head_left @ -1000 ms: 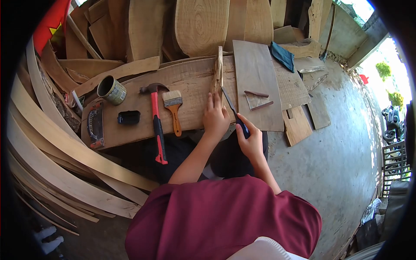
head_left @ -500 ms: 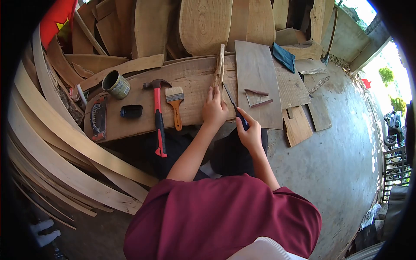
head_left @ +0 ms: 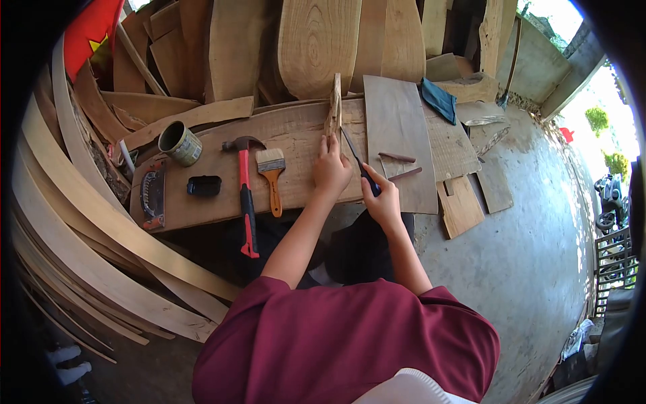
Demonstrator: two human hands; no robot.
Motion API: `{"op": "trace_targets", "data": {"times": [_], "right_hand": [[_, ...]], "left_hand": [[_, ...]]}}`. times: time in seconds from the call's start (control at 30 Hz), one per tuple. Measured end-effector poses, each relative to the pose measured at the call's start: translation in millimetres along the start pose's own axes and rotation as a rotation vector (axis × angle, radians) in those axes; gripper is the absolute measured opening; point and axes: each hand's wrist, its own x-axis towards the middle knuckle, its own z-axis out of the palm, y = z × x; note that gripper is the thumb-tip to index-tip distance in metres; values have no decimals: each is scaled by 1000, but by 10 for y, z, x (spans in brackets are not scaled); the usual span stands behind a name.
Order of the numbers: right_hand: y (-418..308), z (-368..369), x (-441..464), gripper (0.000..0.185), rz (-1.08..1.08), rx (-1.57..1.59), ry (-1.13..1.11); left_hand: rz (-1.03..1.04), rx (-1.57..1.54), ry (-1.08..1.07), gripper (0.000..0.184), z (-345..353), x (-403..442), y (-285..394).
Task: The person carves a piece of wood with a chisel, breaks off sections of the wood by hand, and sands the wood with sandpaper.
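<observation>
My left hand (head_left: 332,168) is closed around the lower part of a narrow, rough-edged wood strip (head_left: 334,104), which points away from me over the workbench board. In my right hand (head_left: 382,202) is a slim dark file (head_left: 353,148) with a dark blue handle, gripped at the handle. Its blade slants up and left, with the tip against or very near the strip's right side; contact is hard to tell. Left of my hands lie a paintbrush (head_left: 272,178) and a red-and-black claw hammer (head_left: 247,195). A grey thin board (head_left: 400,114) lies to the right.
Further left are a tin can (head_left: 180,143), a small black container (head_left: 204,186) and a hand plane-like tool (head_left: 153,195). Strips of sandpaper (head_left: 407,174) and a teal cloth (head_left: 439,101) lie right. Bent wood strips (head_left: 121,249) fill the left side; tall planks (head_left: 318,47) stand behind.
The view has tilted, so the bench sits lower in the picture. Against the bench, my right hand and the file have moved forward and slightly left along the strip. Both grips are unchanged.
</observation>
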Motion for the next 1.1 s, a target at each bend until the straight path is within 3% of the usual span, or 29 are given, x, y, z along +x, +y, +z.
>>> {"op": "trace_targets", "data": {"times": [0.2, 0.27, 1.1], "right_hand": [[46, 93, 221, 35, 35, -43, -8], [12, 118, 298, 35, 18, -42, 3], [6, 230, 474, 36, 7, -55, 28]], "left_hand": [[-8, 5, -14, 57, 61, 119, -28], [57, 8, 72, 57, 138, 218, -97], [-21, 16, 9, 55, 74, 213, -21]]}}
